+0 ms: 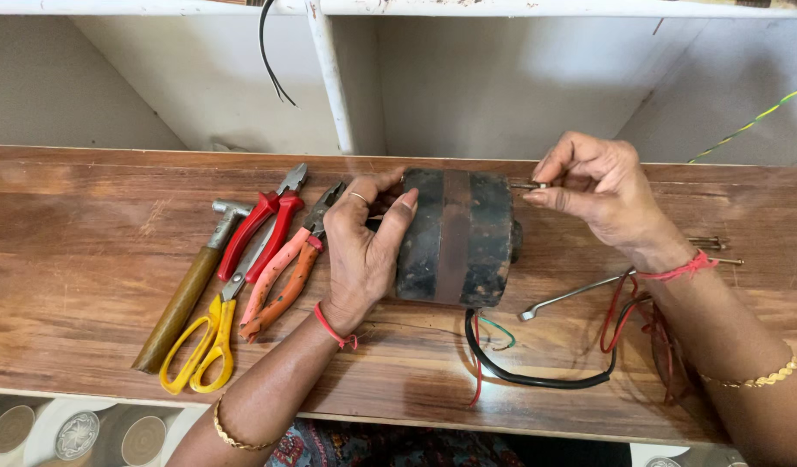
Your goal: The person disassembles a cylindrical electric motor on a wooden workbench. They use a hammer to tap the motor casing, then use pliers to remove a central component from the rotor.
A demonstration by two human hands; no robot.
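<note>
Worn wooden planks make up the surface [87, 259] in front of me, with a pale wall and a white shelf post [331, 78] behind it. Lying on its side near the middle is the dark, grimy motor [457, 235], its black, red and green leads [537, 376] trailing off towards me.

My left hand [364, 246] is clamped around the motor's left end, fingers curled over the top and thumb pressed on the casing, so the body cannot roll. My right hand [602, 192] is pinched narrow, thumb and fingertips closed on a thin metal bolt [528, 185] that pokes out of the motor's right end near the top.

To do this well, I judge that the bolt should be kept in line with its hole and worked with small turns of the fingertips, while the left hand holds the casing dead still (a round body like this wants to roll). Keeping the leads away from the right wrist seems wise too.

Off to the left lie a wooden-handled hammer [187, 290], yellow-handled scissors [204, 342], red-handled pliers [264, 227] and orange-handled pliers [286, 281], close together. A bent metal rod [571, 296] lies just right of the motor, and more long bolts [714, 251] rest beyond my right wrist.
</note>
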